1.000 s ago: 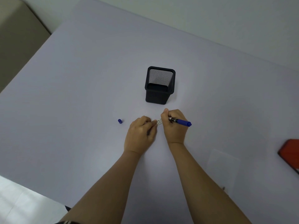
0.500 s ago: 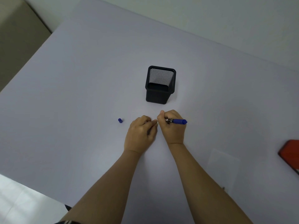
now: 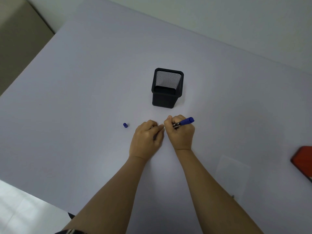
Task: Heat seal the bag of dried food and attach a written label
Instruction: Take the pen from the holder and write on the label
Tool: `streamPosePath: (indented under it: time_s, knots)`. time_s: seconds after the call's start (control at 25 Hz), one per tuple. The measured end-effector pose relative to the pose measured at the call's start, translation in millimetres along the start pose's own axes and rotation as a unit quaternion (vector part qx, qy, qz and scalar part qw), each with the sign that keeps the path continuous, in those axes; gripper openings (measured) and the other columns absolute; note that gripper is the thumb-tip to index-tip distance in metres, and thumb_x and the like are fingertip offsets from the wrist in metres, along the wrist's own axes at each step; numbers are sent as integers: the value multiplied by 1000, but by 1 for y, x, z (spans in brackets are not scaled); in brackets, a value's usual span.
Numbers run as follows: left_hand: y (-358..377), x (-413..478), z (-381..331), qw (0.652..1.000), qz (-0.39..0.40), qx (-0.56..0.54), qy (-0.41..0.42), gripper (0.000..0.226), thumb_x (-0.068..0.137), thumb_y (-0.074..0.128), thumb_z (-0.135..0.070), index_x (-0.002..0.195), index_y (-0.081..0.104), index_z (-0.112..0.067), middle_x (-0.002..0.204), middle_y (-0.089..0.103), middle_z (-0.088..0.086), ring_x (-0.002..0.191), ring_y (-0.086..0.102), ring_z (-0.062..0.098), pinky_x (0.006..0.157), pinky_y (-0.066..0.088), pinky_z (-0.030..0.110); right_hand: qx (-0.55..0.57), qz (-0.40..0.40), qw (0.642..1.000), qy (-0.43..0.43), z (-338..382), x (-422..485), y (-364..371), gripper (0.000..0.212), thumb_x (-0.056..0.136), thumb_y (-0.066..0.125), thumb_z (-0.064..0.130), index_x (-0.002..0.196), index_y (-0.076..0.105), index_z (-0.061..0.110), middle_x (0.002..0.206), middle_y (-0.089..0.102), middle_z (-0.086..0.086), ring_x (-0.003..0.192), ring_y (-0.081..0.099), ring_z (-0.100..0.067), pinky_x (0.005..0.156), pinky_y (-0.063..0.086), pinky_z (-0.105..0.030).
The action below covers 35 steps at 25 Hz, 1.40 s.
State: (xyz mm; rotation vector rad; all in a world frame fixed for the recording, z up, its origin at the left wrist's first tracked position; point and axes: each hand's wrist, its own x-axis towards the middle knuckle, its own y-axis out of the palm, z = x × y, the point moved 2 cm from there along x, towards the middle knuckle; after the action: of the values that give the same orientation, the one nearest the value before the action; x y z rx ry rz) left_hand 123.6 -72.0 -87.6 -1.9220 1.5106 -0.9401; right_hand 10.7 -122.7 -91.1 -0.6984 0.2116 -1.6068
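Right hand (image 3: 181, 135) grips pen (image 3: 185, 122), tip down at small label (image 3: 163, 128), which is mostly hidden between hands. Left hand (image 3: 146, 138) curled, fingertips pinching label end on table (image 3: 84, 98). Hands touching, just below pen holder (image 3: 167, 89). Label likely light, flimsy, slides easily: hold by edge, clear of wet ink.

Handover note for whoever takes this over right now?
Right hand grips the blue pen, uncapped, tip toward the label strip.
Left hand, fingers curled, holds that strip on the table.
Pen cap lies left of the hands; black mesh pen holder behind them; a faint clear sheet, perhaps the bag, and a red object to the right.
Sealing: cannot tell. Left: finish writing, attach label.
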Motion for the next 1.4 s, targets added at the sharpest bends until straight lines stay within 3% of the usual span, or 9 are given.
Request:
streamPosePath:
  time_s: [0.44, 0.68, 0.8, 1.4]
  knots:
    - [1, 0, 1, 1000, -7, -3, 5, 17, 83, 62, -18, 84, 73, -6, 77, 64, 7, 64, 57, 20, 62, 47, 27, 31, 8, 999, 26, -4, 0, 3, 40, 84, 52, 23, 52, 46, 0, 50, 49, -13, 46, 44, -25, 47, 44, -41]
    - [1, -1, 1, 1000, -4, 1, 7, 18, 84, 61, -19, 85, 73, -6, 78, 64, 7, 65, 58, 20, 62, 50, 29, 10, -13, 1000, -5, -3, 1, 0, 36, 84, 53, 17, 52, 48, 1, 50, 51, -12, 44, 46, -25, 45, 42, -30]
    - [1, 0, 1, 1000, -1, 0, 5, 13, 82, 65, -16, 85, 73, -6, 78, 64, 7, 65, 58, 21, 62, 51, 30, 29, 1, 1000, 9, -3, 1, 1, 38, 84, 53, 19, 52, 47, 0, 49, 50, -13, 45, 46, -26, 44, 45, -40]
    - [2, -1, 2, 1000, -6, 2, 14, 17, 84, 62, -18, 86, 73, -6, 78, 64, 7, 64, 58, 22, 60, 51, 31, 52, -5, 998, 27, -4, 1, 2, 36, 84, 53, 21, 54, 50, 1, 51, 52, -12, 48, 48, -25, 49, 48, -43]
